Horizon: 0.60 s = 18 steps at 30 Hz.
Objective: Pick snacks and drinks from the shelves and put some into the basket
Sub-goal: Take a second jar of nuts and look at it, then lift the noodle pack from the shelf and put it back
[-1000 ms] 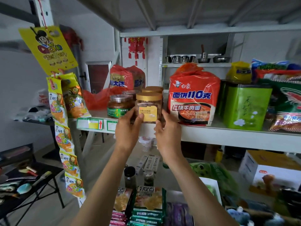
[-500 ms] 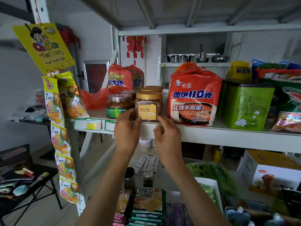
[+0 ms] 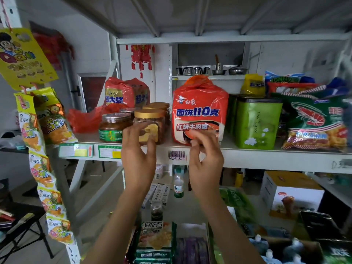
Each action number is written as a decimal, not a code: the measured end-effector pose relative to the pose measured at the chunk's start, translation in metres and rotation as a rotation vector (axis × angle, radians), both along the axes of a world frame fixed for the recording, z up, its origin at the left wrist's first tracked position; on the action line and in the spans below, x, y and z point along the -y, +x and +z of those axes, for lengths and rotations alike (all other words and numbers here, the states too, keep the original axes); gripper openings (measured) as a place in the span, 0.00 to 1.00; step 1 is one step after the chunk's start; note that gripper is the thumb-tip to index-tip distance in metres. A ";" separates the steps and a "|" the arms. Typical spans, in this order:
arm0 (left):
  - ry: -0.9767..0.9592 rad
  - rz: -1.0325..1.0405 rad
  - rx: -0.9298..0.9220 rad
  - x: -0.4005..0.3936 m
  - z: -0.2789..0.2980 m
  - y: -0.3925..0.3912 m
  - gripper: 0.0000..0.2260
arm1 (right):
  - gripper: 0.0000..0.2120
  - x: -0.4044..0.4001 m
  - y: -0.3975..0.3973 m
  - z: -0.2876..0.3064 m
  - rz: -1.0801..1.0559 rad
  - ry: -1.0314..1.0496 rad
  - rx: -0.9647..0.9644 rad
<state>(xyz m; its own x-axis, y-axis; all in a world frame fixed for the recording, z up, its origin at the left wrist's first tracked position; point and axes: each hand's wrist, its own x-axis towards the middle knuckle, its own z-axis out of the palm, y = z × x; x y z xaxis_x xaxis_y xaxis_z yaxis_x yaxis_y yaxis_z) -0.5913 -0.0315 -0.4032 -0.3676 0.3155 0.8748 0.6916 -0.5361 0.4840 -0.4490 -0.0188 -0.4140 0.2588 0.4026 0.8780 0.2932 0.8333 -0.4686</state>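
Left hand (image 3: 138, 155): raised in front of the shelf, fingers loosely spread and apart, holding nothing; the fingertips lie over the front of the jar, and contact cannot be told from this view.
Right hand (image 3: 205, 159): beside the left, fingers half curled with the tips drawn towards the thumb, nothing between them; it sits just below the noodle pack.
Shelf (image 3: 266, 158): white metal board at chest height, carrying all the goods named here.
Jar (image 3: 150, 126): clear plastic with a gold screw lid, standing upright near the front edge, filled with brown snack pieces. Likely light to middling, with stiff walls and a smooth, somewhat slippery skin. Best taken round the body below the lid, thumb one side and fingers the other; lifting by the lid alone risks it turning loose.
Noodle pack (image 3: 200, 111): big orange bag just right of the jar. Soft film, light, brittle cakes inside; hold it by both sides rather than squeezing the middle.
Sauce jar (image 3: 114, 126): just left of the snack jar, probably glass, so heavier and breakable.
Green tin (image 3: 257, 122): further right, rigid, upright.
Basket: not in view.
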 end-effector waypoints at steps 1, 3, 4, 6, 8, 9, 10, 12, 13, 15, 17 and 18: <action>0.007 -0.045 -0.036 0.001 0.002 0.011 0.13 | 0.12 -0.001 0.011 0.002 -0.053 0.010 -0.030; -0.018 -0.141 -0.100 -0.001 0.007 0.029 0.16 | 0.14 -0.007 0.031 0.006 -0.141 -0.030 -0.060; -0.056 -0.186 -0.113 -0.006 0.009 0.036 0.19 | 0.17 -0.010 0.038 0.008 -0.175 -0.072 -0.044; -0.151 -0.231 -0.090 -0.020 0.013 0.049 0.26 | 0.23 -0.018 0.048 0.014 -0.232 -0.188 0.050; -0.233 -0.219 -0.032 -0.033 0.019 0.058 0.33 | 0.28 -0.027 0.051 0.020 -0.225 -0.319 0.163; -0.262 -0.196 -0.007 -0.037 0.023 0.063 0.34 | 0.29 -0.032 0.051 0.022 -0.223 -0.369 0.212; -0.286 -0.173 0.011 -0.041 0.026 0.067 0.34 | 0.30 -0.036 0.050 0.024 -0.233 -0.404 0.257; -0.338 -0.146 0.051 -0.046 0.033 0.074 0.34 | 0.30 -0.043 0.050 0.029 -0.265 -0.453 0.317; -0.360 -0.146 0.076 -0.048 0.036 0.076 0.33 | 0.30 -0.045 0.051 0.030 -0.268 -0.475 0.328; -0.386 -0.163 0.107 -0.050 0.035 0.078 0.29 | 0.28 -0.048 0.054 0.031 -0.249 -0.506 0.344; -0.384 -0.169 0.108 -0.049 0.032 0.078 0.25 | 0.26 -0.046 0.056 0.030 -0.233 -0.498 0.363; -0.374 -0.173 0.108 -0.047 0.030 0.078 0.25 | 0.26 -0.045 0.057 0.029 -0.222 -0.478 0.366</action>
